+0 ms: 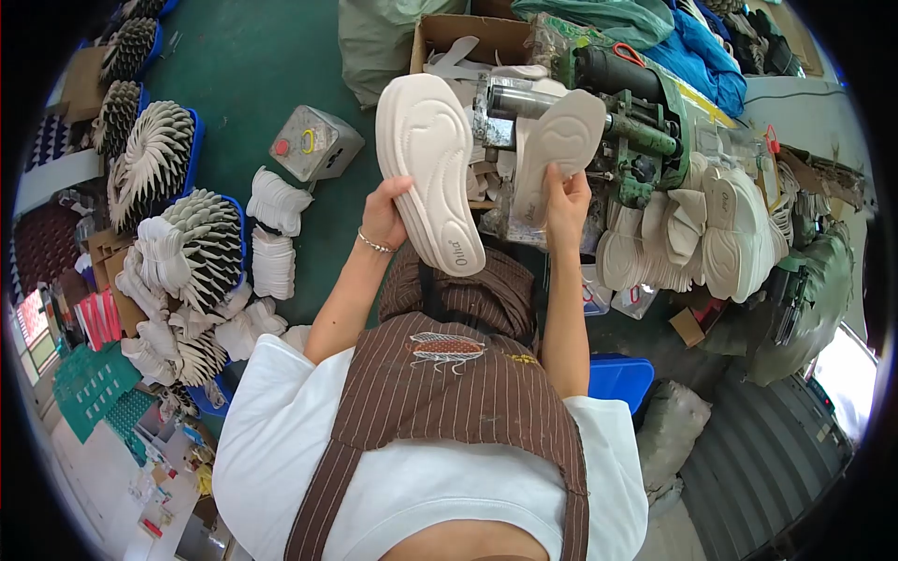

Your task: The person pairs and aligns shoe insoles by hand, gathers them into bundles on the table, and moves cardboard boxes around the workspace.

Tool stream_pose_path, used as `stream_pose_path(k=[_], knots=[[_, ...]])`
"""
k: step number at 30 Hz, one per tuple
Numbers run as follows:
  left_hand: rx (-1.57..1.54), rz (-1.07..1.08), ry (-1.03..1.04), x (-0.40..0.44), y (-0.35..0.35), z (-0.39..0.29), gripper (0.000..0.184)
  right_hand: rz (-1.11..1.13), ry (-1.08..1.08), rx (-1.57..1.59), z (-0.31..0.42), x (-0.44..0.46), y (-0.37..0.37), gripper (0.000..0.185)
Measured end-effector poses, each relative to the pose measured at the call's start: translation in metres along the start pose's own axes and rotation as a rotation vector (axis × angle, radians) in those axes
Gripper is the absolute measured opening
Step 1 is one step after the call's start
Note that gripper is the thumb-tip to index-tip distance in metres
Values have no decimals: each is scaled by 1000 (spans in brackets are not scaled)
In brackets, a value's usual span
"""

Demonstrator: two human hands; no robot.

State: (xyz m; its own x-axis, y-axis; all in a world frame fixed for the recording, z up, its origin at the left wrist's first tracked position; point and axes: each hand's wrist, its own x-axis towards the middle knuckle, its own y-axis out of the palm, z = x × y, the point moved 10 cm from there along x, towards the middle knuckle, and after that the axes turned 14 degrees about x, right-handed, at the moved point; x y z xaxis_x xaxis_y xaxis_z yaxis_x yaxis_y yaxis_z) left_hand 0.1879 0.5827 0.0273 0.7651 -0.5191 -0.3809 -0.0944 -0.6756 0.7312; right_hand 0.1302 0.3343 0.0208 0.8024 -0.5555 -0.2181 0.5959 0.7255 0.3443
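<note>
Sole (428, 164) in left hand (384, 213), insole (569, 129) in right hand (566, 204), arms (565, 309) outstretched

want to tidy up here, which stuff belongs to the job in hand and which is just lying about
Likely part of the job:
pale sole piece in the left hand
thin insole in the right hand
green machine
piled insoles

Likely just lying about:
square container
blue bag
pale green sack

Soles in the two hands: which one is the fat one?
The white sole in the left hand: its thick side shows, while the other sole, in the right hand, looks thinner.
</note>
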Motion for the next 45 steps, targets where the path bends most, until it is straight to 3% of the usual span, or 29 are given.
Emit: stream_pose_path(k=[2, 4, 6, 10, 12, 13, 14, 16, 18, 20, 22, 25, 28, 30, 31, 32, 33, 36, 37, 38, 40, 43, 45], knots=[[63, 67, -11, -3, 18, 1, 58, 5, 16, -158, 5, -14, 1, 24], [113, 38, 21, -2, 21, 0, 58, -59, 65, 46, -11, -38, 1, 22], [131, -13, 17, -4, 16, 6, 58, -41, 262, 29, -44, -40, -12, 22], [217, 49, -29, -5, 29, 11, 59, -28, 293, 70, -13, -4, 16, 25], [425, 25, 71, -3, 40, 1, 60, 160, 286, 64, 1, -4, 51, 26], [425, 28, 81, -1, 43, 1, 60, 20, 406, 115, -9, -23, 52, 27], [546, 8, 94, 1, 44, 2, 60, 87, 477, 27, -8, -43, 64, 22], [665, -15, 100, 4, 44, 9, 60, 148, 385, -77, -12, -61, 63, 14], [800, -102, 285, 4, 43, 0, 57, -81, 305, 88, -21, -53, 25, 10], [714, -92, 201, 4, 43, 2, 55, -151, 223, -46, -39, -21, -28, 10], [630, -77, 109, 2, 42, 11, 54, -150, 148, -175, -15, 5, -25, 13], [639, -48, 83, 5, 43, 12, 54, -30, 268, 94, 2, -8, 41, 17], [782, 3, 147, 8, 46, 12, 57, 143, 330, -44, -12, -59, 71, 12], [827, -74, 253, 7, 41, 4, 56, -56, 405, 19, -38, -60, 20, 8], [826, -80, 250, 6, 33, 6, 56, -171, 287, 13, -33, -47, 1, 9], [666, -64, 128, 8, 20, 18, 55, -236, 240, -29, -35, -32, -23, 7], [504, -45, 9, 10, 14, 32, 53, -213, 200, -48, -29, -13, -26, 8], [416, -65, 1, 10, 22, 28, 50, -102, 174, 4, -15, 2, 5, 13], [419, -65, 4, 10, 23, 27, 50, -7, 181, 76, -8, 2, 34, 16], [544, -31, 65, 11, 30, 22, 50, -80, 392, 16, -13, -20, 48, 17], [670, -3, 126, 11, 39, 18, 50, 113, 383, -65, -16, -51, 76, 12], [721, -76, 176, 9, 29, 10, 49, -122, 282, 68, -27, -43, 16, 8], [387, -32, 14, 13, 11, 32, 50, -165, 172, -17, -19, -14, -5, 10]])
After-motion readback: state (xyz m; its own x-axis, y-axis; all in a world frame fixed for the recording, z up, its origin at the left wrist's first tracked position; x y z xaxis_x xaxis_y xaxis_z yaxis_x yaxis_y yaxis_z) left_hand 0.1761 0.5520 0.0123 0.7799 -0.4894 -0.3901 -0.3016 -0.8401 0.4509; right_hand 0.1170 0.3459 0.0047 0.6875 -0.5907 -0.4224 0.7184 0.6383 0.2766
